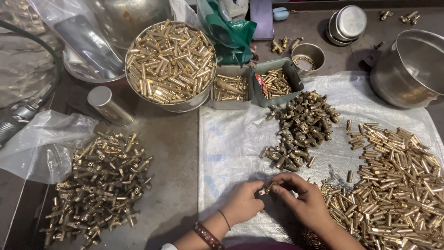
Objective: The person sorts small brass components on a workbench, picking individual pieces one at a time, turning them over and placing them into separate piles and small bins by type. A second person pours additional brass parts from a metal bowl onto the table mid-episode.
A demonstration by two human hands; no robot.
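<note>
My left hand (241, 202) and my right hand (303, 200) meet low in the middle, over a white plastic sheet (231, 139). Both pinch one small brass fitting (267, 188) between their fingertips. A bangle and a thin band sit on my left wrist. Just beyond the hands lies a heap of dark brass valve bodies (300, 127). To the right spreads a big pile of short brass tubes (397, 180), right beside my right hand.
A second heap of brass fittings (97, 185) lies at the left. A round steel bowl of brass tubes (170, 60) and two small grey trays (277, 81) stand at the back, a large steel pot (411, 69) at the far right, plastic bags at the left.
</note>
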